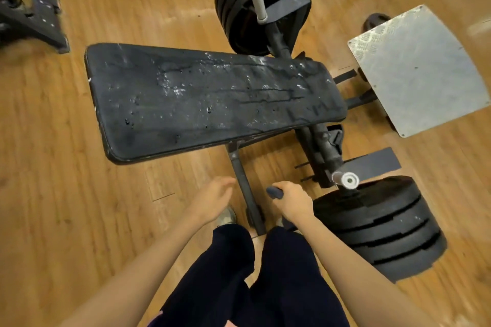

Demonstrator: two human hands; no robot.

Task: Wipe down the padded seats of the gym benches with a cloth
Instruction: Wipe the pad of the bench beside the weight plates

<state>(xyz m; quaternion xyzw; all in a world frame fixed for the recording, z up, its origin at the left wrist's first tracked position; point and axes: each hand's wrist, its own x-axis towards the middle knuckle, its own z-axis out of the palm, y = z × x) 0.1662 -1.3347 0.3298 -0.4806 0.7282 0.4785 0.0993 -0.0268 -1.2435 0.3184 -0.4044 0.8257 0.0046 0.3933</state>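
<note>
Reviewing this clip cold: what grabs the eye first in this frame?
The long black bench pad, cracked and flecked white, fills the centre. Stacked black weight plates sit at lower right, with a bare metal footplate at upper right. Below the pad, the right hand grips a dark cloth.

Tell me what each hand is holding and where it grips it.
The right hand grips a dark grey cloth, bunched in the fist with one end poking out past the thumb. The left hand holds nothing; its fingers are relaxed.

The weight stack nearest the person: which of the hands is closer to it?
Right. The right hand, gripping a dark cloth, is just beside the weight stack; the left hand is farther, across the frame bar.
</note>
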